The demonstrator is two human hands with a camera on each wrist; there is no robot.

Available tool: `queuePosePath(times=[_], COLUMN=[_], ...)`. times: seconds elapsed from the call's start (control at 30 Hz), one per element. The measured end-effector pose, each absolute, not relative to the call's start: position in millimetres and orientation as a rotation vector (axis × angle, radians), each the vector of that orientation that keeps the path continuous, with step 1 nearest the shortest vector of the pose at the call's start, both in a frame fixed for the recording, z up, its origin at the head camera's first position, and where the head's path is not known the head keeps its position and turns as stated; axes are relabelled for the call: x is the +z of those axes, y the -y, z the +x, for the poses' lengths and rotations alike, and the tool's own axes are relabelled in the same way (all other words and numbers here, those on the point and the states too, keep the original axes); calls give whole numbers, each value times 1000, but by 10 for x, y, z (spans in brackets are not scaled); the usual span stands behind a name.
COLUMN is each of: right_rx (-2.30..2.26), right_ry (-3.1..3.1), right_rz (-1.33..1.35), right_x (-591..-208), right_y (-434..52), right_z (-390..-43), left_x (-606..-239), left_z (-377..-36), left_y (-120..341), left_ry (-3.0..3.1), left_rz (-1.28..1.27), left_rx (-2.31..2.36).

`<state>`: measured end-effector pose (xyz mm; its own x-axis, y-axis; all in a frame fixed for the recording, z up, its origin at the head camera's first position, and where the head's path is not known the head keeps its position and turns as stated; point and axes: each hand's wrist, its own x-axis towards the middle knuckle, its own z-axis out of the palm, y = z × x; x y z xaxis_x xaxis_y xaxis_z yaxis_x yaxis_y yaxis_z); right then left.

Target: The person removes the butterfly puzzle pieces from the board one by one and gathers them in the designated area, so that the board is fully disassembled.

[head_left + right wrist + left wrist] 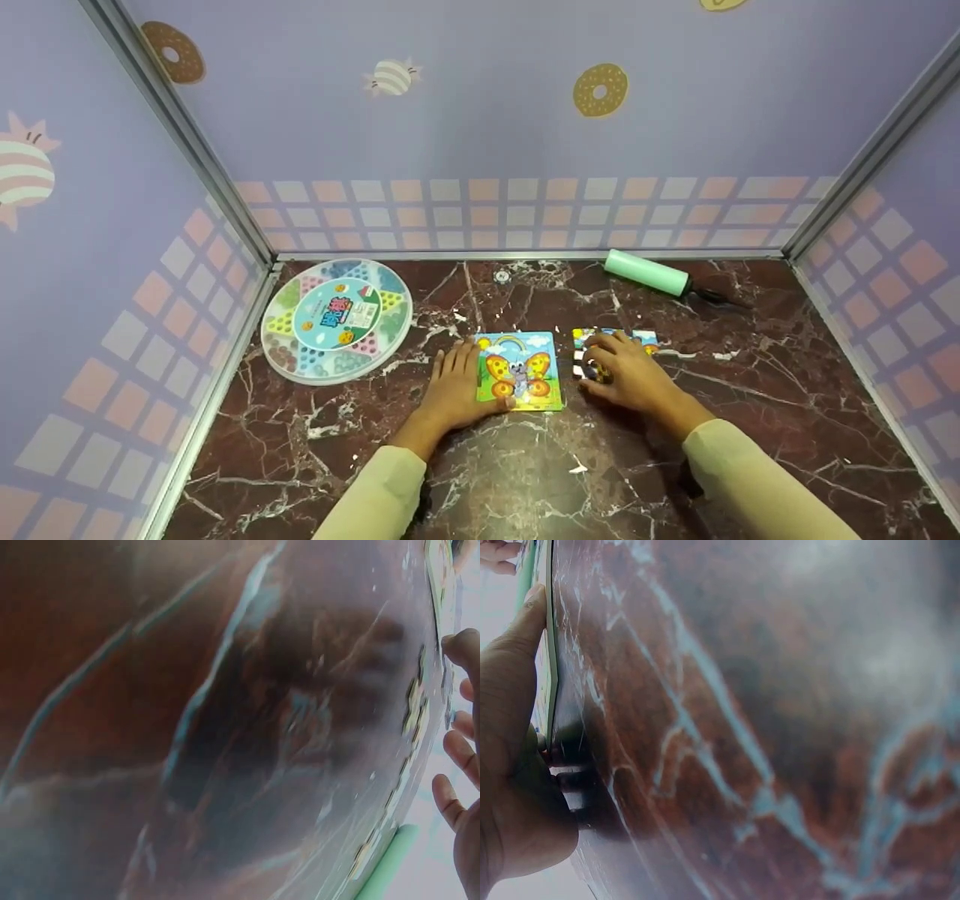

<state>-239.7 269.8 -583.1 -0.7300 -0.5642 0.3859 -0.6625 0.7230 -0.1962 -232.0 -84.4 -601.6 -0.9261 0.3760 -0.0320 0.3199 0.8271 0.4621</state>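
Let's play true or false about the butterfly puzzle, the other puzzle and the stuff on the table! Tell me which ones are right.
1. The left hand rests at the left edge of the butterfly puzzle. True.
2. The right hand holds the green roller. False: it lies on the second puzzle; the roller is apart, near the back wall.
3. The round game board sits left of the butterfly puzzle. True.
4. The two puzzles are stacked. False: they lie side by side on the marble table.

Left hand [455, 385] flat, fingers extended forward, thumb out to the side. Right hand [627, 373] palm down, fingers curled. Both forearms sleeved.
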Motion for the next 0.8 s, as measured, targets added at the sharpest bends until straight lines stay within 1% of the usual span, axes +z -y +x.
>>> queuePosePath(times=[0.5, 0.8], right_rx=[453, 427], right_ry=[2726, 2802], right_rz=[879, 848], right_x=[-5813, -5813], right_y=[-2999, -3166], right_z=[-2349, -2338], left_x=[-5943, -6013], left_z=[-2276, -2312], left_y=[811, 825], left_ry=[-2891, -2882], left_rz=[520, 530], left_rx=[629, 651])
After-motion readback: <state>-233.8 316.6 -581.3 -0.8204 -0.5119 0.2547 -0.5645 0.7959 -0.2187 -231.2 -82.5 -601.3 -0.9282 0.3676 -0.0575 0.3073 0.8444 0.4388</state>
